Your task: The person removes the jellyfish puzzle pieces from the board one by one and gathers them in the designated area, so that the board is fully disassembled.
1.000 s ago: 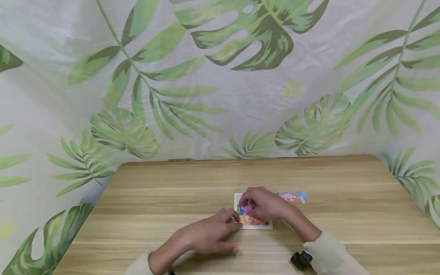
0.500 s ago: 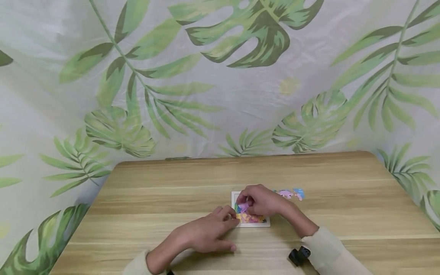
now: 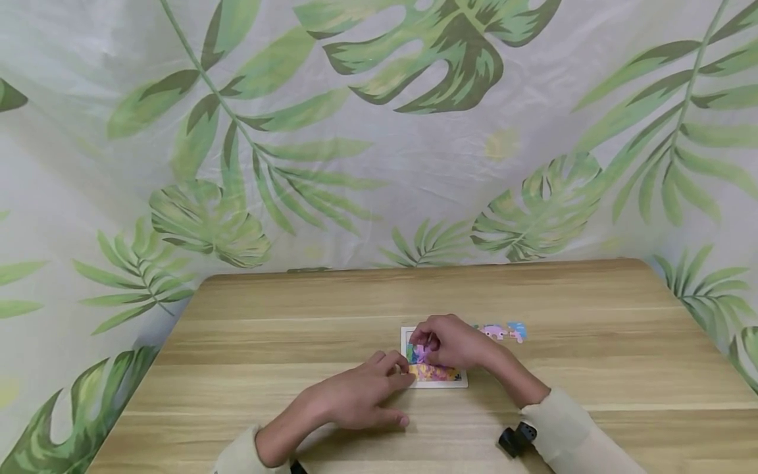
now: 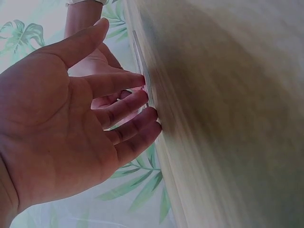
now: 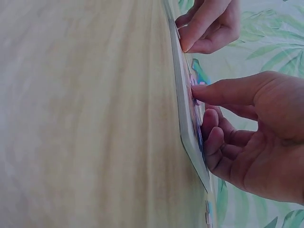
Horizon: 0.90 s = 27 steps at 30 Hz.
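A white-bordered jigsaw puzzle tray [image 3: 438, 385] lies on the table, its lower part filled with a yellow, orange and pink picture. My right hand [image 3: 457, 342] reaches over the tray from the right and pinches a purple-pink puzzle piece [image 3: 422, 353] between thumb and fingers, close over the tray's left half. In the right wrist view the thumb presses at the piece [image 5: 200, 86], other fingers curled behind it. My left hand [image 3: 362, 397] has its fingertips at the tray's left edge. The left wrist view shows those fingers [image 4: 130, 105] loosely extended, thumb held apart.
Behind the right wrist lie loose puzzle pieces: a pink one [image 3: 493, 330] and a blue-and-pink one [image 3: 518, 331]. The wooden table [image 3: 284, 303] meets a leaf-patterned curtain [image 3: 355, 131] at its far edge. A black device [image 3: 517, 439] sits by the right cuff.
Both hands keep nearly the same places at the tray, with only slight finger motion at the purple-pink puzzle piece. The head view itself has shifted a little.
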### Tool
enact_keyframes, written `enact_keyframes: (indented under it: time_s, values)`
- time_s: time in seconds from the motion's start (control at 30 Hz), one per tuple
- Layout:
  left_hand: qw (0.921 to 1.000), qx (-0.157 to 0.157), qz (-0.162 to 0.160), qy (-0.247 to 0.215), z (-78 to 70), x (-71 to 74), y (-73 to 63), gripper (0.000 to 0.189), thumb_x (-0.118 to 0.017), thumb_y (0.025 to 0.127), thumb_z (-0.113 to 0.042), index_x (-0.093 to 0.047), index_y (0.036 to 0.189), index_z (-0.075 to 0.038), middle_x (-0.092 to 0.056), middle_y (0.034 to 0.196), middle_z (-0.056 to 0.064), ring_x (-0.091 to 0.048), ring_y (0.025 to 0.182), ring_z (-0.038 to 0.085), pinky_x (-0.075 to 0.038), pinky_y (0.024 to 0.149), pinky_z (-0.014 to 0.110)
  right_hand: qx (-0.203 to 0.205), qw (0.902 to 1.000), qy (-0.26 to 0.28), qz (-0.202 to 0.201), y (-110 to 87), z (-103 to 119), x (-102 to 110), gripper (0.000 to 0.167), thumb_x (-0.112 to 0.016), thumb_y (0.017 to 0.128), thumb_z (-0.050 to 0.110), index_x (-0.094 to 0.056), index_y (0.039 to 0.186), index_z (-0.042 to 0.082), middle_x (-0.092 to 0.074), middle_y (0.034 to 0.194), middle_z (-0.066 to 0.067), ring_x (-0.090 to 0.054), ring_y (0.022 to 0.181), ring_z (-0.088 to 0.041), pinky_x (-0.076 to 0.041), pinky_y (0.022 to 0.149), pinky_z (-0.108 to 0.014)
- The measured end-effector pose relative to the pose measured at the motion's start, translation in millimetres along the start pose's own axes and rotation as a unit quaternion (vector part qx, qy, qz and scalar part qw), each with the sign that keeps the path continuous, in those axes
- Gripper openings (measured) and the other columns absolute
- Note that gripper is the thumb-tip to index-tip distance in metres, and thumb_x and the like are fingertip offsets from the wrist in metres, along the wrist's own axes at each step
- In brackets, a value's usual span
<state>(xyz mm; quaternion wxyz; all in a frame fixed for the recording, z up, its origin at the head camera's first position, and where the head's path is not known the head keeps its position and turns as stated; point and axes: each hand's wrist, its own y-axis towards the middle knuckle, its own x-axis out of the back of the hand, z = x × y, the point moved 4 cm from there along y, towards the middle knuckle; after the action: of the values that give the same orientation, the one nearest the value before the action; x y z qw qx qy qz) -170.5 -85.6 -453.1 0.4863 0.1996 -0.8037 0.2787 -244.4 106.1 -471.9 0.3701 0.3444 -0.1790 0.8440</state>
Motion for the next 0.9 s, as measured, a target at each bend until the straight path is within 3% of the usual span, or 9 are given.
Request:
enact_keyframes:
  time_s: [0.3,0.6,0.9]
  values:
    - [1.0000,0.004,0.001,0.008,-0.4,0.3,-0.1,0.065,-0.067,0.104,-0.053,-0.054,0.158,-0.018,-0.044,0.155,0.000,-0.045,0.136,0.016,-0.050,0.111,0.033,0.017,0.9998,-0.001,-0.011,-0.5,-0.1,0.3,0.017,-0.068,0.101,0.003,-0.078,0.112,0.011,-0.073,0.098,0.002,-0.058,0.079,-0.004,-0.051,0.075,-0.023]
    - [0.9999,-0.004,-0.001,0.010,-1.3,-0.9,-1.7,0.075,-0.080,0.095,-0.048,-0.053,0.158,-0.018,-0.042,0.154,-0.001,-0.043,0.134,0.015,-0.049,0.109,0.029,0.014,0.9997,0.019,-0.011,-1.6,-0.8,1.0,0.014,-0.069,0.103,0.006,-0.078,0.110,0.013,-0.070,0.090,0.005,-0.054,0.075,-0.005,-0.048,0.072,-0.023]
    - [0.9996,0.000,-0.001,0.029,-2.1,-0.9,-0.1,0.069,-0.076,0.098,-0.050,-0.055,0.156,-0.020,-0.044,0.153,-0.001,-0.044,0.133,0.015,-0.049,0.109,0.030,0.002,0.9975,0.071,-0.005,-4.6,-8.3,7.8,0.009,-0.071,0.102,0.010,-0.078,0.107,0.012,-0.068,0.087,0.006,-0.057,0.079,-0.006,-0.049,0.076,-0.022]
